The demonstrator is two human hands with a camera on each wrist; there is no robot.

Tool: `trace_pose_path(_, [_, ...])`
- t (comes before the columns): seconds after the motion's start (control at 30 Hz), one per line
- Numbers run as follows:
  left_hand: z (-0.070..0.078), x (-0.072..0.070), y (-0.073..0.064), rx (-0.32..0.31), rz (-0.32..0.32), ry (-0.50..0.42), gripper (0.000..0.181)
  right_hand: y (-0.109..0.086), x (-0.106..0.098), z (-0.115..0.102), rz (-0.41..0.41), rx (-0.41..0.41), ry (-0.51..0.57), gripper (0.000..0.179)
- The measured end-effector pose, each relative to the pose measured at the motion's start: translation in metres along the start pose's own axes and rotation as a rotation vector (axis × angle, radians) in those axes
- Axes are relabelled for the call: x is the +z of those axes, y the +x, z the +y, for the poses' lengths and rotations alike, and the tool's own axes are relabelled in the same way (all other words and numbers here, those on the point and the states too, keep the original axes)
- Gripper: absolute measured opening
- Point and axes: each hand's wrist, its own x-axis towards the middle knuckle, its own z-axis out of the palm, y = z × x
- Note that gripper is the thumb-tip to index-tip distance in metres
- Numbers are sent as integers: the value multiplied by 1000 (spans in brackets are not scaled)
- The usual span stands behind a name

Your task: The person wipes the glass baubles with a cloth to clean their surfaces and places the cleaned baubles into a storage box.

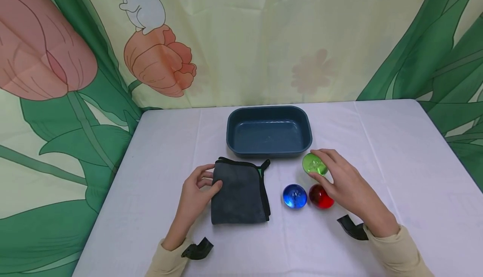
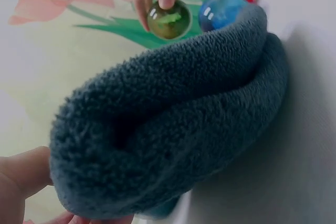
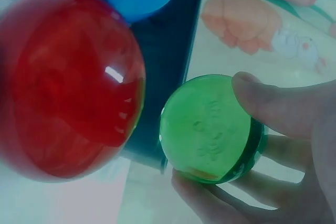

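A folded dark grey towel (image 1: 239, 193) with black edging and a small loop lies in front of the tray. My left hand (image 1: 199, 191) grips its left edge, thumb on top and the other fingers at the side and partly hidden. In the left wrist view the towel's (image 2: 173, 114) thick, fuzzy folds show from the side. My right hand (image 1: 345, 182) holds a clear green ball (image 1: 314, 164) between thumb and fingers, near the tray's front right corner; the right wrist view shows the green ball (image 3: 207, 127) up close. A blue ball (image 1: 294, 196) and a red ball (image 1: 321, 196) sit just below it.
A dark blue rectangular tray (image 1: 269, 153) with rounded corners stands at the back middle of the white-covered table (image 1: 170, 143). Behind the table's far edge hangs a curtain (image 1: 245, 38) printed with tulips, leaves and a white animal. Black straps (image 1: 198, 249) stick out at both sleeves.
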Motion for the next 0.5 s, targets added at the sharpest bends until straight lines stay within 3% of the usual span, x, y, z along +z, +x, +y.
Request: trace_pose_path(0.5, [19, 5, 1, 45, -10, -91, 49, 3, 4, -9, 63, -111, 52, 64])
